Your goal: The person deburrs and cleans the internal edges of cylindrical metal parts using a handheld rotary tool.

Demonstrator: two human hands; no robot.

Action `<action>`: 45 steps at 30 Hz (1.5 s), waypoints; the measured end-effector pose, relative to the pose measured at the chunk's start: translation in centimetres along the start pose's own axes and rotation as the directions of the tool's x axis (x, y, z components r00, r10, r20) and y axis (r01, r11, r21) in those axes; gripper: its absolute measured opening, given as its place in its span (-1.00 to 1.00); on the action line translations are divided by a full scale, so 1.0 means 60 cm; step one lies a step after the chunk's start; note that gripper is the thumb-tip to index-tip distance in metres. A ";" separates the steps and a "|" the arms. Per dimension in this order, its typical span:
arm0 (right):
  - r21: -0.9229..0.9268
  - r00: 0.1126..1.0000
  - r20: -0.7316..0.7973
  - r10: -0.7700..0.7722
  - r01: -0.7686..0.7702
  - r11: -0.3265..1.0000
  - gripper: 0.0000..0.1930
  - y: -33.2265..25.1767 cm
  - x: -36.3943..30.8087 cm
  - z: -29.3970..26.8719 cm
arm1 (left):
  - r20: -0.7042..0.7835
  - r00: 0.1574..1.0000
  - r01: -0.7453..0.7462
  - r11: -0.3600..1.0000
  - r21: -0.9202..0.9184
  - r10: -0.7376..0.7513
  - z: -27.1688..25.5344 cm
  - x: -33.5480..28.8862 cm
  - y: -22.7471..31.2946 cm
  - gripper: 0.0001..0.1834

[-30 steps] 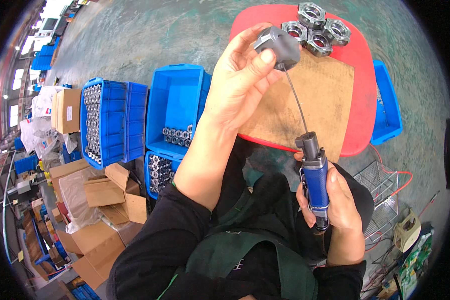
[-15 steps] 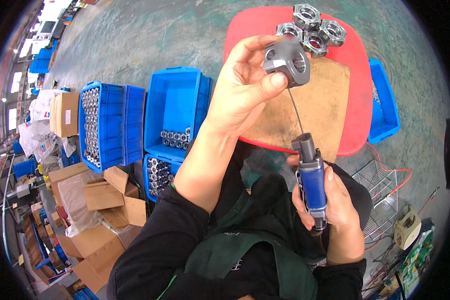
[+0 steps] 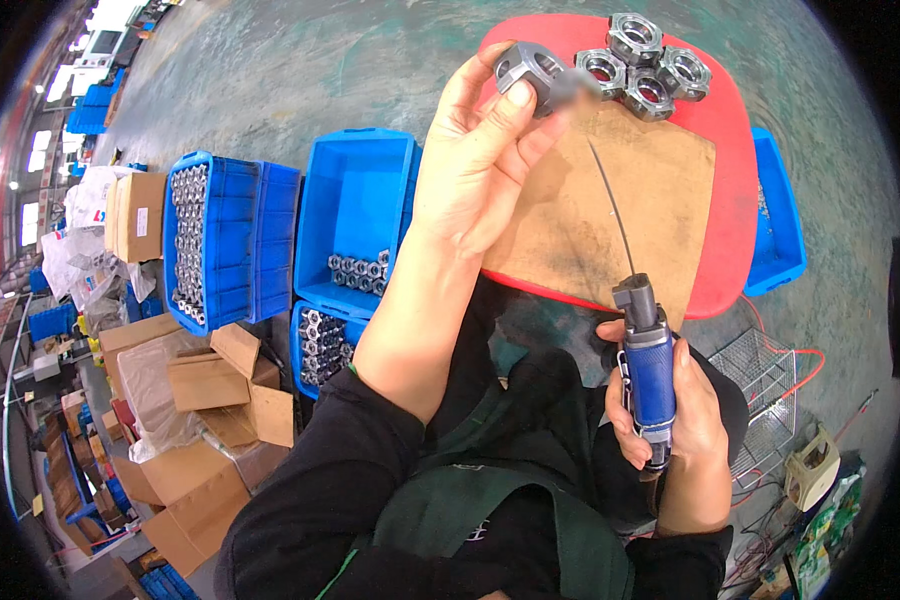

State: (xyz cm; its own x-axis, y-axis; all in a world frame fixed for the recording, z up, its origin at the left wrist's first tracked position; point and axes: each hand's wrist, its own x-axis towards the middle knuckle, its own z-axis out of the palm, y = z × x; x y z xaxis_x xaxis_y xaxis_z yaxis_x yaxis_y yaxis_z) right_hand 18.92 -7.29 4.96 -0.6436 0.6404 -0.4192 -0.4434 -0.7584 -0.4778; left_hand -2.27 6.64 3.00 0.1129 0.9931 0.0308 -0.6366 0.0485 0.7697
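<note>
My left hand grips a grey metal hex nut between thumb and fingers, raised over the far left edge of a red stool-like top. My right hand is wrapped round a blue air die grinder held upright near my lap. From its dark nose a long thin shaft runs up toward the nut. At the shaft's end a blurred grey tip sits at the nut's right side; whether it touches is hard to tell.
Several shiny nuts stand at the back of the red top, behind a brown board. Blue bins with nuts stand at left, near open cardboard boxes. A wire rack and red hose lie at right.
The left hand has moved the nut up and to the left and turned it. The blurred tip has gone from the nut's upper face to its right side. The grinder appears slightly farther right.
</note>
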 end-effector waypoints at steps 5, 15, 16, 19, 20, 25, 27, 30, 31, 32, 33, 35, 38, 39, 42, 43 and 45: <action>-0.098 1.000 -0.008 -0.023 0.022 0.995 -0.25 0.003 0.006 -0.003 | 0.023 1.000 -0.004 0.988 -0.154 0.007 -0.008 0.003 -0.006 -0.62; -0.204 0.998 -0.028 -0.055 0.048 0.978 -0.29 0.005 0.010 0.002 | 0.134 0.990 -0.015 0.990 -0.138 0.034 0.000 -0.002 -0.009 -0.44; -0.210 0.997 -0.026 -0.072 0.065 0.976 -0.29 0.005 0.011 0.001 | 0.132 0.991 -0.010 0.993 -0.117 0.026 0.001 -0.003 -0.009 -0.42; -0.239 0.993 -0.060 -0.104 0.087 0.967 -0.30 0.005 0.011 0.000 | 0.189 0.982 -0.015 1.000 -0.026 0.019 0.005 -0.005 -0.009 -0.41; -0.239 0.992 -0.062 -0.106 0.088 0.967 -0.30 0.007 0.011 0.000 | 0.242 0.970 -0.034 0.998 0.053 0.020 0.005 -0.006 -0.009 -0.41; 0.005 1.000 0.021 -0.022 0.021 1.000 -0.31 0.005 0.012 -0.003 | 0.286 0.957 -0.059 0.996 0.063 0.038 0.014 -0.011 -0.022 -0.34; 0.107 0.997 0.072 0.013 -0.021 0.994 -0.30 0.004 0.007 -0.007 | 0.312 0.949 -0.061 0.996 0.069 0.037 0.013 -0.012 -0.021 -0.35; 0.150 0.988 0.147 0.041 -0.063 0.987 -0.28 0.006 0.007 -0.015 | 0.300 0.954 -0.007 1.000 0.008 0.004 0.006 -0.010 -0.011 -0.35; 0.132 0.988 0.146 0.046 -0.066 0.989 -0.24 0.008 0.009 -0.015 | 0.273 0.962 -0.003 1.000 0.005 0.001 0.003 -0.007 -0.008 -0.35; 0.114 0.989 0.142 0.052 -0.068 0.991 -0.20 0.009 0.010 -0.015 | 0.247 0.969 0.002 1.000 -0.001 -0.002 0.001 -0.004 -0.006 -0.35; 0.111 0.988 0.143 0.054 -0.070 0.991 -0.20 0.011 0.010 -0.015 | 0.194 0.981 0.007 1.000 -0.009 -0.005 0.002 -0.002 -0.004 -0.37; 0.091 0.988 0.152 -0.009 -0.005 0.996 -0.13 0.016 0.006 -0.014 | 0.181 0.983 0.026 0.998 -0.056 -0.015 -0.003 0.001 -0.002 -0.40; 0.036 0.986 0.164 -0.003 -0.003 0.999 -0.08 0.009 0.007 -0.021 | 0.155 0.987 0.064 0.990 -0.126 -0.044 -0.005 -0.002 0.002 -0.52; 0.061 0.988 0.150 -0.022 0.013 0.998 -0.07 0.010 0.006 -0.023 | 0.143 0.988 0.082 0.985 -0.151 -0.060 -0.004 -0.003 0.001 -0.60; 0.080 0.986 0.154 -0.066 0.054 0.995 -0.08 0.006 0.005 -0.029 | 0.136 0.981 0.164 0.959 -0.232 -0.135 -0.005 -0.001 -0.004 -0.72; 0.070 0.986 0.146 -0.084 0.074 0.995 -0.08 0.004 0.005 -0.028 | 0.138 0.982 0.162 0.959 -0.231 -0.133 -0.006 -0.001 -0.005 -0.72; 0.049 0.987 0.130 -0.096 0.090 0.995 -0.08 0.001 0.002 -0.025 | 0.110 0.969 0.245 0.932 -0.267 -0.223 -0.006 -0.005 -0.005 -0.73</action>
State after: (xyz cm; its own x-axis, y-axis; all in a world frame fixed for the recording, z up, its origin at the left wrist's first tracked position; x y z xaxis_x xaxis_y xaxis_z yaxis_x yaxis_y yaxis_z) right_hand 19.77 -7.08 3.71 -0.6739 0.6887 -0.2675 -0.5298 -0.7028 -0.4747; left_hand -2.38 6.38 2.55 0.3354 0.9393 -0.0718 -0.7695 0.3171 0.5544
